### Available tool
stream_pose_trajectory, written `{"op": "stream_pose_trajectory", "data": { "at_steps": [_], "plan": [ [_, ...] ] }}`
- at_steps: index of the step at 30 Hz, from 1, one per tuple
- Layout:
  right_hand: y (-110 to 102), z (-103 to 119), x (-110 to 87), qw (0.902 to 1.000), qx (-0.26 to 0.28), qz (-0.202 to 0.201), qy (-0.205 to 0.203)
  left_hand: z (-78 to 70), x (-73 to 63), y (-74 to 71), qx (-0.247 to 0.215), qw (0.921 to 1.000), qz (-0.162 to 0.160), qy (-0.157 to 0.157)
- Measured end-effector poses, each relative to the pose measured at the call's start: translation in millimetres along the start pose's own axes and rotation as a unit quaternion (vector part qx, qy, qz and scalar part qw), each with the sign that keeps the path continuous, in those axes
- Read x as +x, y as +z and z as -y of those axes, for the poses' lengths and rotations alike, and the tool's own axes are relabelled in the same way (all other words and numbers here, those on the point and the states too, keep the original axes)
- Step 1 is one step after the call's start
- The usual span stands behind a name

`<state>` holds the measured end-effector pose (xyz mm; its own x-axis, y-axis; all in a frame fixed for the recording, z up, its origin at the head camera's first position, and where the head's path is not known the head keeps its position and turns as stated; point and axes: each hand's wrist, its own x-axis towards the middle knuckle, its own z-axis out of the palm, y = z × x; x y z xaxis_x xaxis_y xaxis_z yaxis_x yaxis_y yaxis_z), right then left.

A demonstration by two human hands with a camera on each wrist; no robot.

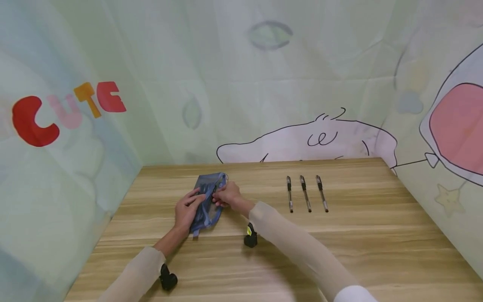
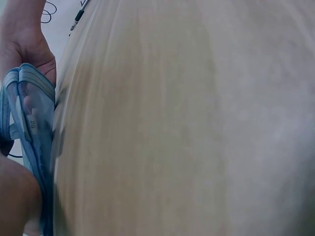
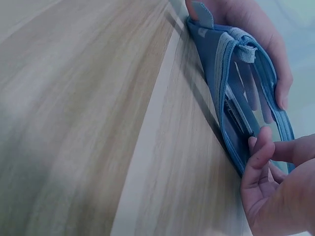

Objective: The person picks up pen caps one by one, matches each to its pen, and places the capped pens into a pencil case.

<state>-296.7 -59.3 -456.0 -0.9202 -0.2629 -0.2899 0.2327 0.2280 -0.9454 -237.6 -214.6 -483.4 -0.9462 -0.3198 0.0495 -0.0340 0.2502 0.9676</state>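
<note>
A blue zippered pouch [image 1: 205,218] with see-through sides lies on the table's left part, its mouth spread apart in the right wrist view. My left hand [image 1: 186,212] grips the pouch from its left side; in the right wrist view some of its fingers show through the mesh. At the pouch's mouth, my right hand [image 1: 228,195] pinches a dark, slim pen [image 1: 215,189] with curled fingers, partly hiding it. Inside the pouch, dark slender items [image 3: 236,115] lie close to the right fingertips. What else is inside is hard to make out.
Three black-capped clear pens [image 1: 289,195] lie side by side on the wooden table [image 1: 362,235], right of the pouch. Printed cloth walls [image 1: 170,121] stand along the table's back and sides. A black wrist camera [image 1: 250,237] hangs under the right sleeve.
</note>
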Motion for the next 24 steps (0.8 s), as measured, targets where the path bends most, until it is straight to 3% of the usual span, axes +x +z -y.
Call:
{"op": "stream_pose_trajectory", "data": {
  "at_steps": [11,15,24],
  "plan": [
    [-18,-3,-6.0,0.9995,-0.006,0.021,-0.021,-0.7,0.8,1.6,0.009,1.0,-0.003,0.0],
    [-41,-7,-8.3,0.999,0.013,0.025,-0.036,-0.2,-1.6,2.1,0.01,0.9999,0.004,-0.002],
    [-106,-8,-16.3,0.9998,-0.014,-0.013,0.006,1.8,-3.8,-0.7,0.009,0.9999,0.005,-0.006]
  ]
}}
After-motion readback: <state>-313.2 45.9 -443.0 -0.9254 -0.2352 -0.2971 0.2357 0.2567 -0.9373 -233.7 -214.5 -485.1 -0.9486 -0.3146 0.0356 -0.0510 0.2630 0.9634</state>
